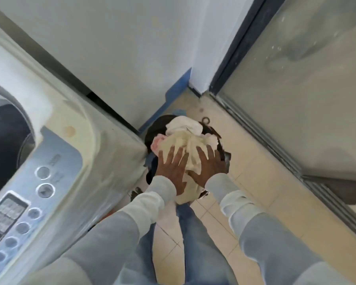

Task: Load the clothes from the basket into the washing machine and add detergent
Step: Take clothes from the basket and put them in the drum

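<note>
Head view: clothes [191, 138] over basket [152, 130]
Left hand [172, 169] and right hand [209, 167] pressed on them; fingers [173, 156] straight and apart.

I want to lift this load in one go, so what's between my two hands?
A bunched cream cloth fills the gap between your left hand and right hand, atop the dark basket; the head view shows it.

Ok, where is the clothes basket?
In the head view the basket sits on the floor mid-picture, just right of the near corner of the washing machine, by the wall. It is dark and heaped with pale clothes.
</note>
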